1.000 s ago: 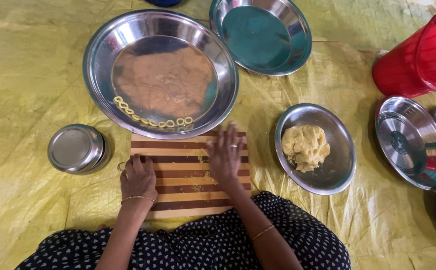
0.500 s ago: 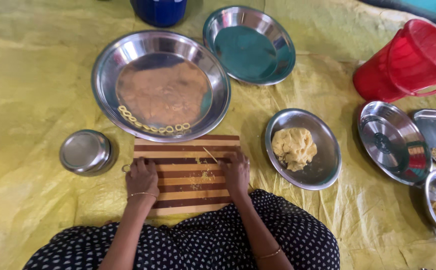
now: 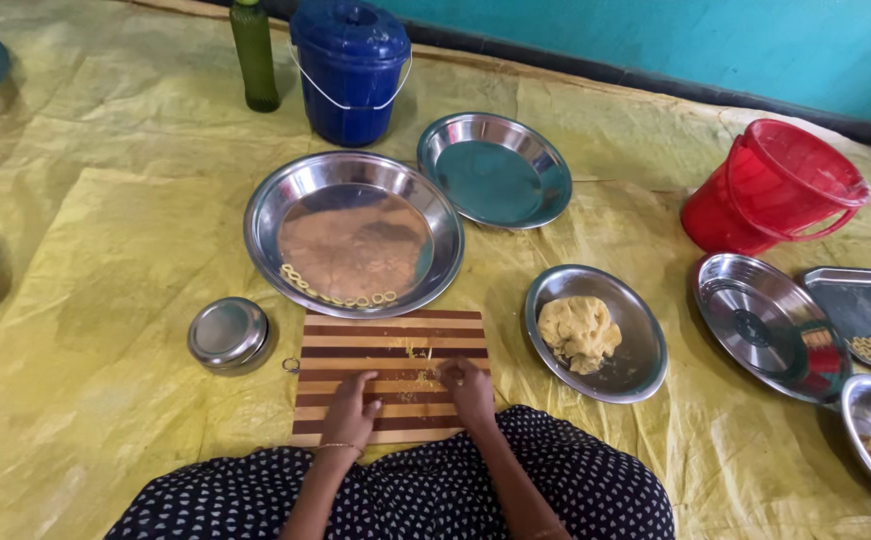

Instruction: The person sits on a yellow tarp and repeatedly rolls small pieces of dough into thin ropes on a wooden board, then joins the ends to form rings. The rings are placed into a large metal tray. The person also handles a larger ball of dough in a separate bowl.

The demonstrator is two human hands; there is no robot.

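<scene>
Hands rest flat and empty on your striped cutting board (image 3: 396, 350): left hand (image 3: 351, 408), right hand (image 3: 469, 390), dough strand (image 3: 418, 384) between them, long axis left-right, near the board's near edge.

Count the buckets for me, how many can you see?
2. A blue bucket with a lid stands at the top, beside a green bottle. A red bucket, open, tilts at the right near the steel plates. More may sit outside the view.
</scene>
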